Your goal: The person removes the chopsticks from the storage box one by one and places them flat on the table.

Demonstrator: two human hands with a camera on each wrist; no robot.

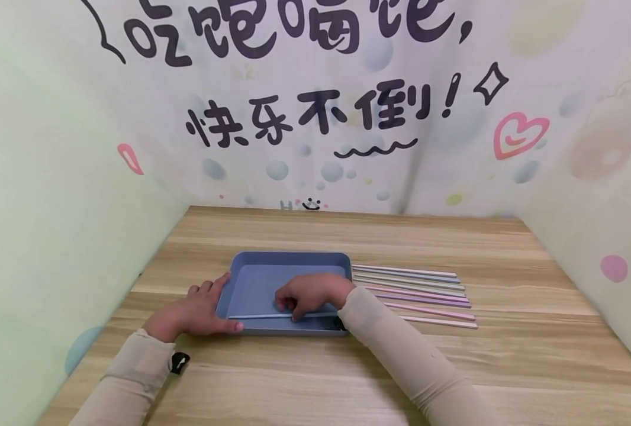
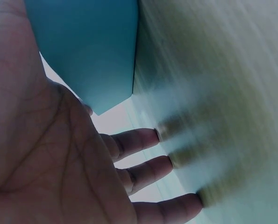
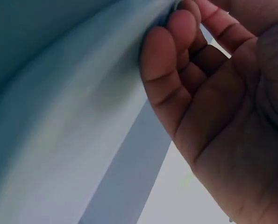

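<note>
In the head view a blue rectangular tray [image 1: 289,258] lies on the table. Inside it, along the near side, is a light blue chopstick [image 1: 257,316]. My right hand [image 1: 310,296] reaches over the tray and pinches this chopstick with thumb and curled fingers. Its right end passes behind the forearm. My left hand [image 1: 200,310] rests against the tray's left side, thumb at the near left corner. In the left wrist view its fingers [image 2: 150,172] are extended, tips on the table beside the tray wall [image 2: 89,51]. The right wrist view shows curled fingers [image 3: 160,56] at the tray.
Right of the tray, several chopsticks [image 1: 422,291] in pale, blue, pink and purple lie side by side, some partly hidden by the right arm. A wooden table [image 1: 273,378] spreads around, with printed cloth [image 1: 305,177] behind and walls at both sides.
</note>
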